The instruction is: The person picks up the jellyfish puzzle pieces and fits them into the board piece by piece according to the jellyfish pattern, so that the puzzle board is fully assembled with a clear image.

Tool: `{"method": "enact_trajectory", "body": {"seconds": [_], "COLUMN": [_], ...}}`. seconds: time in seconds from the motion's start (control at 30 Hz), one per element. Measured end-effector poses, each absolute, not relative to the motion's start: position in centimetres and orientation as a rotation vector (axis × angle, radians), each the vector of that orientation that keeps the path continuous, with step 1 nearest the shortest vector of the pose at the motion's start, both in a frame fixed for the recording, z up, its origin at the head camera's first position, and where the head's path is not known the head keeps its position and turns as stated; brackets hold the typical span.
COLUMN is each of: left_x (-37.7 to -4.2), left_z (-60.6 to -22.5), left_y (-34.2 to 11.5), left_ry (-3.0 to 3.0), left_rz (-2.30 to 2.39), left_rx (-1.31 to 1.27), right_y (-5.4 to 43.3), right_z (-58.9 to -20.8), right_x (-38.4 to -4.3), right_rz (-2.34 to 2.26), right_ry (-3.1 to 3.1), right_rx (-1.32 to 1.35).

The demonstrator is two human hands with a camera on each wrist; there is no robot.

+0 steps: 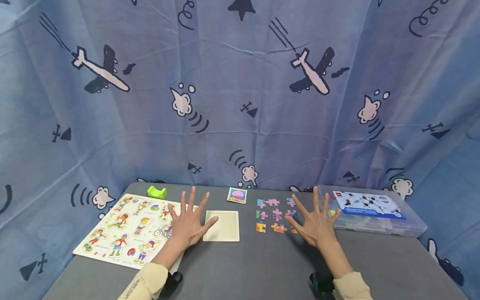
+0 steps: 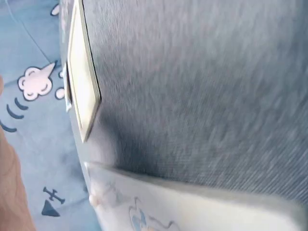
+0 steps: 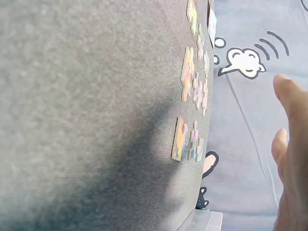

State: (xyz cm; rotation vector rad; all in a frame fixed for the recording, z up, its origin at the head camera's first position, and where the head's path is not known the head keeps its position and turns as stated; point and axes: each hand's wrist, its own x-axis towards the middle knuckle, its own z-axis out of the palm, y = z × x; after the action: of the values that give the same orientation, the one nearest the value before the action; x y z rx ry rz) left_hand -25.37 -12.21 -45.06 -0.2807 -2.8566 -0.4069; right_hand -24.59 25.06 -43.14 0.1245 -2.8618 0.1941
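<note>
Left hand [image 1: 190,227] and right hand [image 1: 316,228] spread wide, nothing gripped; left near the right side of picture board [image 1: 126,230], right near jigsaw pieces [image 1: 277,215], laid in rows on bench [image 1: 247,271]. Pale tray [image 1: 221,227] between hands; small picture card [image 1: 237,195] farther back.

Even, fairly bright light fills the head view, a soft shadow [image 1: 306,252] lying on the table [image 1: 258,266] below the right hand [image 1: 316,225]. The left wrist view blurs the board [image 2: 207,209] along its bottom; the right wrist view (washed-out, grainy) carries a broad shadow [image 3: 120,168] toward lower left.
</note>
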Motion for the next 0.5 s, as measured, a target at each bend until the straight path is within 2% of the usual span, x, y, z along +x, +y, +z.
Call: {"method": "enact_trajectory", "body": {"seconds": [0.5], "left_x": [-23.4], "left_z": [-45.5], "left_y": [-11.4], "left_ry": [-2.87], "left_rz": [-0.889], "left_rx": [-0.403], "right_y": [25.8], "right_z": [-43.7], "right_x": [-23.1], "right_rz": [0.331], "right_ry": [-2.858], "right_rx": [0.214]}}
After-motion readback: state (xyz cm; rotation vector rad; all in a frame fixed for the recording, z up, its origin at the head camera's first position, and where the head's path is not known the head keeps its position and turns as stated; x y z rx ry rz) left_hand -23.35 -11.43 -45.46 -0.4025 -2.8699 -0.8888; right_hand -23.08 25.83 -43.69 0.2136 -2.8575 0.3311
